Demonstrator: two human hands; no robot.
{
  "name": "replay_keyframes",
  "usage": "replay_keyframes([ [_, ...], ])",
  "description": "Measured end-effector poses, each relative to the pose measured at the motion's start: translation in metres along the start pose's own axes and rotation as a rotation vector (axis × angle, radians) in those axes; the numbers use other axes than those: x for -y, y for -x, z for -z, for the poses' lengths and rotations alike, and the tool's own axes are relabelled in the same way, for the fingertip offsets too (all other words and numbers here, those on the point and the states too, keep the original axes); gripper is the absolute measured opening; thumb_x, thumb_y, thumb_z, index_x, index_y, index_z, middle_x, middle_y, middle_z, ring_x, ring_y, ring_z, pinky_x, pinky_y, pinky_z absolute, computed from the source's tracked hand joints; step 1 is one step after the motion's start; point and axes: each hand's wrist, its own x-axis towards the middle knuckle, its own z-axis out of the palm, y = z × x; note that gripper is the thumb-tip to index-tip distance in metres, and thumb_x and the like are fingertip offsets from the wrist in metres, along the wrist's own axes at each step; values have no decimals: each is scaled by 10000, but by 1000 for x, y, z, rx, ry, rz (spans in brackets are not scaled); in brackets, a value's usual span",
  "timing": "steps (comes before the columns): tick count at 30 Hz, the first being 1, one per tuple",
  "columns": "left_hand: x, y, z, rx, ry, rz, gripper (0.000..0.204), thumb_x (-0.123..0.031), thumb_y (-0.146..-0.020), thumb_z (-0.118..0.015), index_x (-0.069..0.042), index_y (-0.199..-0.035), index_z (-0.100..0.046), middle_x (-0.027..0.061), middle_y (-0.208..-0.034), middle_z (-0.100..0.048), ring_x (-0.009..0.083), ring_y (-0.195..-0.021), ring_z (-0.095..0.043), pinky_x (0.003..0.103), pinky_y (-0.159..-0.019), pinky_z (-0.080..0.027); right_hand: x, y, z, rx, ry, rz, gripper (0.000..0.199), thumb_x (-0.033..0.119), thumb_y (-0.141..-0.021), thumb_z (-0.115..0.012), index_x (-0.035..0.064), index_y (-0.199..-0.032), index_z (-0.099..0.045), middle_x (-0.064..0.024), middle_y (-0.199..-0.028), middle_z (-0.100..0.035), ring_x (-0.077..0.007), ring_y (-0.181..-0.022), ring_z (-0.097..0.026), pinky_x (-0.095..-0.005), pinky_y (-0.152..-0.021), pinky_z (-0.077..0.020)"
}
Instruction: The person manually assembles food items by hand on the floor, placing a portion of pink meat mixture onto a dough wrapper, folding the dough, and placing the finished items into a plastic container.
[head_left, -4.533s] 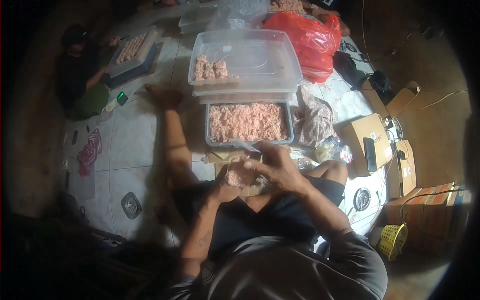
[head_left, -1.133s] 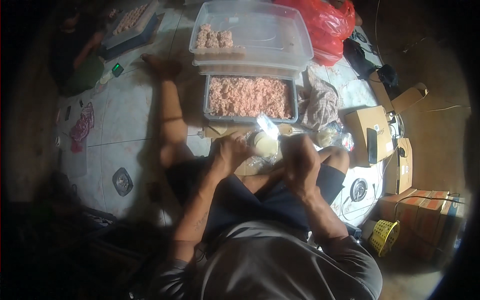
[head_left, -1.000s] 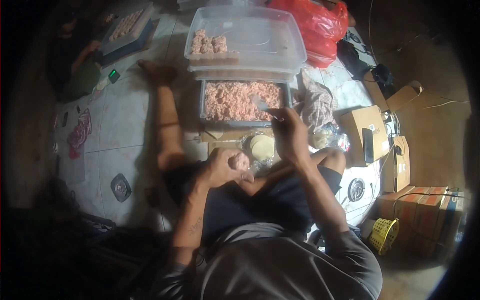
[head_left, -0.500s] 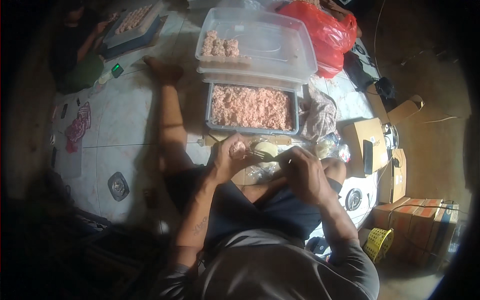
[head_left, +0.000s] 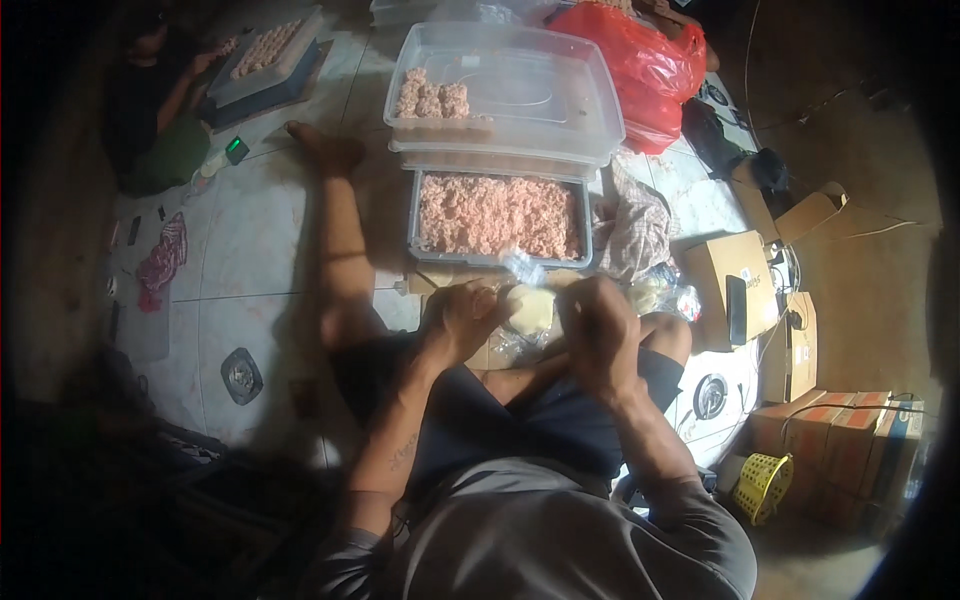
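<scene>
My left hand (head_left: 462, 318) is closed around a small lump of pink minced mixture (head_left: 486, 299), mostly hidden by the fingers. My right hand (head_left: 602, 325) is closed on a fork (head_left: 522, 266), whose tines are smeared by motion above a pale yellow round thing (head_left: 533, 309). That pale thing lies between my hands, next to crumpled clear plastic. Just beyond stands a tub (head_left: 414, 232) filled with the same pink mixture. Behind it, a clear plastic box (head_left: 560, 110) holds several shaped pink lumps (head_left: 433, 97) in its left part.
A red plastic bag (head_left: 645, 75) and a checked cloth (head_left: 637, 225) lie at the right. Cardboard boxes (head_left: 735, 270) and a yellow basket (head_left: 762, 486) stand farther right. At the far left another person (head_left: 150, 100) sits by a tray of lumps (head_left: 268, 55).
The fork has swung up and away from the lump, its tines now pointing toward the tub. My right hand has turned upward; my left fingers cover more of the lump.
</scene>
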Motion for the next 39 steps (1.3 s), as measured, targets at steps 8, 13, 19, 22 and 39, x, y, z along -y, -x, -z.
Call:
replay_keyframes([
  [8, -8, 13, 1, 152, 742, -3, 333, 17, -730, -878, -16, -979, -659, 21, -880, -670, 118, -867, -652, 285, -837, -578, -139, -52, -26, 289, 549, 79, 216, 159, -990, -452, 32, -867, -577, -231, -816, -631, -419, -743, -649, -522, -702, -545],
  [13, 11, 17, 4, -68, 464, -95, 305, -77, -725, -907, -26, -916, -675, 38, -893, -705, 109, -828, -652, 288, -763, -551, -35, -50, 7, 316, 363, 72, 68, 14, -921, -528, -2, -885, -583, -230, -872, -610, -428, -812, -620, -498, -696, -537],
  [19, 8, 3, -3, 43, 353, -3, 443, -299, -796, -870, -17, -1099, -711, 108, -893, -732, 183, -801, -689, 342, -713, -547, 13, 1, 19, 446, 28, -77, 249, -58, -847, -566, -48, -1094, -598, -279, -963, -595, -472, -947, -566, -506, -772, -518],
  [22, 45, 14, -30, -187, 204, -185, 465, -294, -776, -885, -8, -1096, -707, 141, -895, -732, 244, -804, -703, 355, -724, -553, 21, 2, 21, 547, 103, -69, 300, -61, -852, -561, -47, -1150, -593, -286, -980, -600, -481, -974, -563, -515, -767, -517],
  [39, 8, 11, 0, -145, 322, -103, 269, -132, -778, -859, -48, -937, -658, 59, -800, -674, 140, -729, -633, 313, -677, -526, 30, 16, 6, 273, -59, -96, 109, -68, -873, -590, -6, -959, -616, -175, -861, -586, -381, -758, -614, -422, -672, -492],
])
